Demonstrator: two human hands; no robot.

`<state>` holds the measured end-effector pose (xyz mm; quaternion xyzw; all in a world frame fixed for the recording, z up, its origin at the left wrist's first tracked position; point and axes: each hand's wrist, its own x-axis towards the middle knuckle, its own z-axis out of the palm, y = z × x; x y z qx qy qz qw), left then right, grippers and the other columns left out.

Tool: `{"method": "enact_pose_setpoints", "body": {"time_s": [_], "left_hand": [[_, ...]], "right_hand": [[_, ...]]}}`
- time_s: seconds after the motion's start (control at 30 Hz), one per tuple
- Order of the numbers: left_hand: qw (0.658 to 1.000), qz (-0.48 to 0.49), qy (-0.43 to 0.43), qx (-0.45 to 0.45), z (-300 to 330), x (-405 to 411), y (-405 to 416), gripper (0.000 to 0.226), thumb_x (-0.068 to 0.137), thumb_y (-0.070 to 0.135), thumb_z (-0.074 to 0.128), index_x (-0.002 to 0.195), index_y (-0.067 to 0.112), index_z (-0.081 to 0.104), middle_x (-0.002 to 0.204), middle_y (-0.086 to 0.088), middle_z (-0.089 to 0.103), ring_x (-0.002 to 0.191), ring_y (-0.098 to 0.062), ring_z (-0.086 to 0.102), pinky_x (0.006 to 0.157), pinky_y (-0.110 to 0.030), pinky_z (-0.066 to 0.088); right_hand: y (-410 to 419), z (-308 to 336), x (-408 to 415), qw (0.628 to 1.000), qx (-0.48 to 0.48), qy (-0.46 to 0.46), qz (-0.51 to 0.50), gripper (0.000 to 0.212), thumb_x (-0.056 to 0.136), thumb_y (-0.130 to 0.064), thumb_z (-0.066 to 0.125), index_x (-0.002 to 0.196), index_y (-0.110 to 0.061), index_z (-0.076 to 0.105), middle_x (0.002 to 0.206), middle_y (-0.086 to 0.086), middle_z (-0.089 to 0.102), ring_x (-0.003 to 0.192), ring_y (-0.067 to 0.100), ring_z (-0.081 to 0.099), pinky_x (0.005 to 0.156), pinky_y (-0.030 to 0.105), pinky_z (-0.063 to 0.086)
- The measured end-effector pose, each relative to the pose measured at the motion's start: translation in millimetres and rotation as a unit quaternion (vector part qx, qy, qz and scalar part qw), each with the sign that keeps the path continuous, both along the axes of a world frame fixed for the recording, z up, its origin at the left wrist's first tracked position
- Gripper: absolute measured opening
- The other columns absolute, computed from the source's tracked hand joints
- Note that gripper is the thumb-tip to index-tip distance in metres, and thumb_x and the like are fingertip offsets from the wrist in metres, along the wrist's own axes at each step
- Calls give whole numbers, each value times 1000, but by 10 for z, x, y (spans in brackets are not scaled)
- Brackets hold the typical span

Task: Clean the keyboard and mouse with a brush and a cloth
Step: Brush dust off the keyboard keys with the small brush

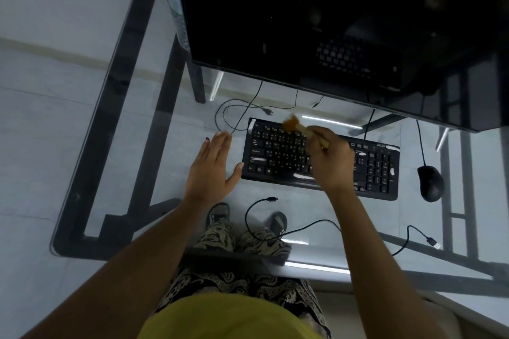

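A black keyboard (278, 154) lies on the glass desk (170, 124) in front of me. My right hand (330, 162) is over its middle, closed on a small brush (296, 125) with a pale wooden handle. The brown bristles are at the keyboard's upper left keys and look blurred. My left hand (212, 170) lies flat and open on the glass, its thumb touching the keyboard's left edge. A black mouse (430, 183) sits to the right of the keyboard. No cloth is in view.
A large dark monitor (330, 22) stands behind the keyboard. Loose cables (253, 107) lie behind the keyboard, and two more cables (311, 226) trail near the desk's front edge. A clear bottle (176, 3) stands at the far left. My legs show through the glass.
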<state>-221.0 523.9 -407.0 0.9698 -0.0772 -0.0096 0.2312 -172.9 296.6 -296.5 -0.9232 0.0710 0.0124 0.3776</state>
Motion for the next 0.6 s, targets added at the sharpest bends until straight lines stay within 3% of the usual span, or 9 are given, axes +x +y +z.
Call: {"method": "enact_pose_setpoints", "body": {"time_s": [0.1, 0.23, 0.3, 0.37, 0.47, 0.6], "left_hand": [[1000, -1, -2, 1, 10, 6, -2, 67, 95, 45, 40, 145, 1, 33, 150, -16, 37, 142, -27, 30, 118, -38, 19], [1000, -3, 2, -1, 32, 10, 1, 65, 95, 44, 40, 146, 3, 33, 150, -16, 37, 142, -27, 30, 119, -38, 17], [1000, -5, 7, -2, 37, 16, 2, 65, 96, 44, 39, 146, 3, 32, 150, -15, 37, 143, -26, 28, 119, -38, 16], [1000, -6, 15, -1, 26, 20, 4, 65, 96, 45, 38, 146, 4, 31, 150, -15, 36, 143, -26, 27, 119, -38, 16], [1000, -7, 23, 1, 25, 22, 5, 65, 96, 46, 37, 147, 5, 31, 151, -15, 36, 143, -26, 26, 120, -38, 15], [1000, -5, 22, -19, 23, 17, -9, 65, 96, 46, 37, 146, 5, 31, 150, -16, 36, 143, -27, 27, 119, -42, 17]], "right_hand": [[-23, 21, 3, 997, 51, 46, 46, 20, 96, -22, 56, 110, -19, 70, 67, -2, 67, 46, 7, 53, 43, 15, 40], [-152, -20, 36, 997, -65, -15, -29, 19, 94, -20, 58, 106, -14, 73, 66, -6, 63, 45, 0, 50, 46, 8, 37], [-172, 22, 31, 999, 10, 45, 16, 14, 91, -19, 63, 99, -21, 74, 73, -10, 68, 53, 0, 56, 53, 12, 41], [-163, 95, -8, 989, 114, 95, 12, 17, 90, -14, 61, 88, -23, 75, 68, -14, 68, 54, 3, 55, 52, 17, 42], [-181, 113, -70, 980, 179, 58, -70, 23, 94, -11, 51, 84, -21, 69, 58, -9, 60, 52, 14, 45, 45, 25, 33], [-187, 41, -134, 961, 250, 95, -68, 20, 99, -12, 49, 87, -18, 63, 62, -15, 61, 58, 16, 45, 47, 24, 36]]}}
